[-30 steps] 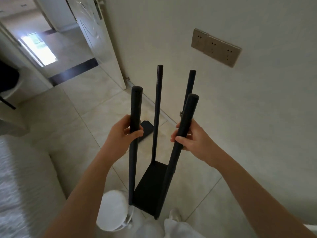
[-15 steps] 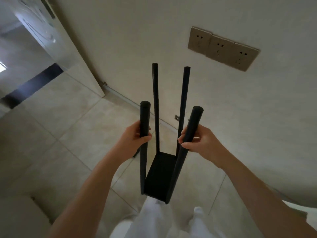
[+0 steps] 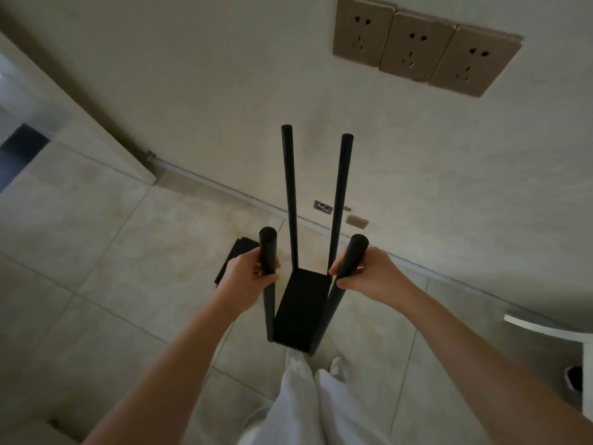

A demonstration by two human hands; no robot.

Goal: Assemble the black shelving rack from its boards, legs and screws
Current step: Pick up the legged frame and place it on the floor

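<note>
Rack (image 3: 301,309) upright over tiled floor (image 3: 96,252) near wall, four legs rising from black board. Left hand (image 3: 248,276) wrapped round near-left leg (image 3: 269,252); right hand (image 3: 369,273) wrapped round near-right leg (image 3: 353,255). Second board (image 3: 236,255) flat on floor behind left hand. Sockets (image 3: 417,46) on wall.

The room is dim and evenly lit, with a greyish-yellow cast and no hard shadows. A paler patch shows at the far left edge. The wide lens bends the wall (image 3: 224,75) and floor (image 3: 96,252) lines toward the edges. The sockets (image 3: 426,46) look slightly smeared, and the trousers (image 3: 308,406) are soft.
</note>
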